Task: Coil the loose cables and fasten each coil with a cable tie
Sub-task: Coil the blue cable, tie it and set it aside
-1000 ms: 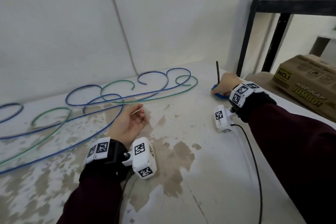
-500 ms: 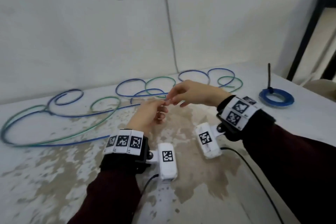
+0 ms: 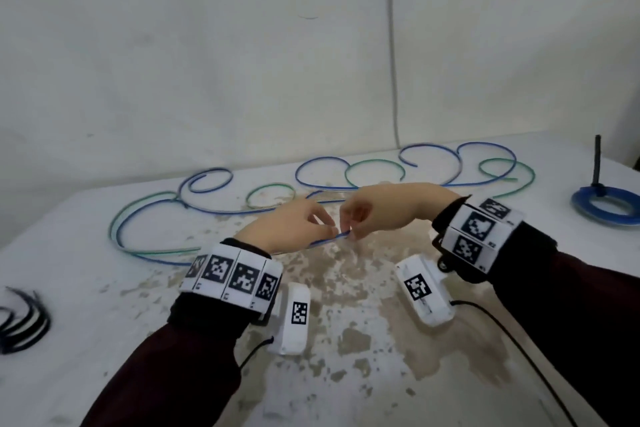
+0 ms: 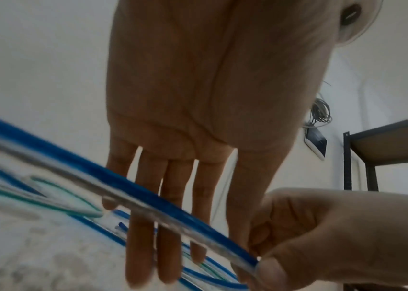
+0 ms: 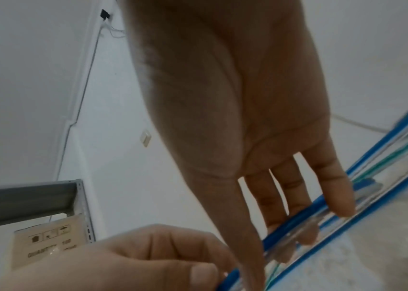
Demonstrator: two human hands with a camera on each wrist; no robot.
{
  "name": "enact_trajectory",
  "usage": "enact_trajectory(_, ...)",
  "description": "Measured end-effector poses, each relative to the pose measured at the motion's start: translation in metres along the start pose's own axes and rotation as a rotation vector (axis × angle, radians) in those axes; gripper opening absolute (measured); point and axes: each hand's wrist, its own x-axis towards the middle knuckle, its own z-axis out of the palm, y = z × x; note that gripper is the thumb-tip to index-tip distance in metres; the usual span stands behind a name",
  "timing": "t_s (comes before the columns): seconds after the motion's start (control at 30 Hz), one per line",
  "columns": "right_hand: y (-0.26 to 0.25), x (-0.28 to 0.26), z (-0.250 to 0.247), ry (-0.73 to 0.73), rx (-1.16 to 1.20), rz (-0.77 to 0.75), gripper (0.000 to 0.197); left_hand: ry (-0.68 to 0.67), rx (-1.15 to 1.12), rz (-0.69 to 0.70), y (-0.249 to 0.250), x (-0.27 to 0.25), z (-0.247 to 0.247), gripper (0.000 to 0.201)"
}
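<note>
Blue cable (image 3: 325, 240) end pinched between both hands: right hand (image 3: 381, 210) holds the tip, left hand (image 3: 287, 229) just beside; the rest trails left along table (image 3: 450, 374).

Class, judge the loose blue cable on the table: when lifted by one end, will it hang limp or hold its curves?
Probably springy: the blue cable keeps open curls lying untouched. Likely light: both hands lift its end with fingertips. It may spring back uncoiled until tied.
</note>
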Motion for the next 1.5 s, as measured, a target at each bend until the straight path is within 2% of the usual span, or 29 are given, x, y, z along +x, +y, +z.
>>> enact_trajectory(0.1,0.006,-0.009,0.002,0.05,-0.079,0.082,0.01,-0.077,-0.128,0.074,0.003,-0.01,0.004,0.016)
enact_trajectory(0.23,0.02,-0.018,0.01,0.093,-0.195,0.203,0.013,-0.056,-0.206,0.165,0.005,-0.025,-0.003,0.022)
enact_trajectory(0.33,0.025,-0.024,0.004,0.158,-0.227,0.269,0.018,-0.01,-0.398,0.217,0.006,-0.038,-0.018,0.025)
enact_trajectory(0.43,0.029,-0.025,-0.009,0.254,-0.079,0.311,0.026,0.116,-0.514,0.25,0.0,-0.044,-0.035,0.031)
enact_trajectory(0.5,0.027,-0.027,-0.018,0.333,0.24,0.33,0.036,0.169,-0.54,0.234,-0.006,-0.045,-0.042,0.039)
enact_trajectory(0.57,0.016,-0.032,-0.026,0.474,0.563,0.275,0.03,0.167,-0.544,0.188,-0.009,-0.043,-0.044,0.042)
enact_trajectory(0.6,0.009,-0.035,-0.031,0.571,0.655,0.199,0.022,0.174,-0.519,0.169,-0.01,-0.042,-0.044,0.039)
enact_trajectory(0.67,-0.004,-0.041,-0.039,0.697,0.738,-0.021,0.009,0.28,-0.447,0.15,-0.01,-0.035,-0.045,0.025)
enact_trajectory(0.73,-0.019,-0.047,-0.044,0.71,0.756,-0.241,0.004,0.406,-0.418,0.171,-0.003,-0.03,-0.048,0.016)
enact_trajectory(0.8,-0.028,-0.051,-0.048,0.711,0.728,-0.358,0.009,0.369,-0.44,0.252,0.01,-0.026,-0.053,0.022)
enact_trajectory(0.9,-0.035,-0.055,-0.053,0.693,0.656,-0.417,0.016,0.269,-0.542,0.398,0.027,-0.027,-0.059,0.022)
enact_trajectory(0.97,-0.036,-0.059,-0.058,0.635,0.845,-0.391,0.024,0.313,-0.58,0.401,0.03,-0.025,-0.064,0.017)
enact_trajectory(1.03,-0.036,-0.063,-0.062,0.526,1.125,-0.296,0.029,0.411,-0.616,0.374,0.029,-0.02,-0.068,0.014)
enact_trajectory(1.07,-0.033,-0.063,-0.064,0.489,1.183,-0.249,0.031,0.443,-0.625,0.364,0.027,-0.018,-0.07,0.014)
enact_trajectory(1.13,-0.027,-0.063,-0.068,0.466,1.149,-0.222,0.043,0.433,-0.624,0.35,0.025,-0.014,-0.07,0.013)
enact_trajectory(1.17,-0.024,-0.062,-0.069,0.5,1.08,-0.228,0.045,0.4,-0.611,0.343,0.023,-0.013,-0.07,0.012)
enact_trajectory(1.27,-0.012,-0.061,-0.069,0.693,0.805,-0.189,0.028,0.351,-0.515,0.319,0.017,-0.012,-0.071,0.012)
enact_trajectory(1.33,-0.006,-0.061,-0.067,0.755,0.674,-0.143,0.025,0.359,-0.49,0.312,0.017,-0.013,-0.071,0.013)
enact_trajectory(1.4,-0.006,-0.06,-0.065,0.724,0.632,-0.133,0.027,0.384,-0.553,0.316,0.02,-0.014,-0.069,0.016)
enact_trajectory(1.5,-0.013,-0.058,-0.063,0.634,0.684,-0.127,0.03,0.492,-0.706,0.333,0.028,-0.012,-0.065,0.02)
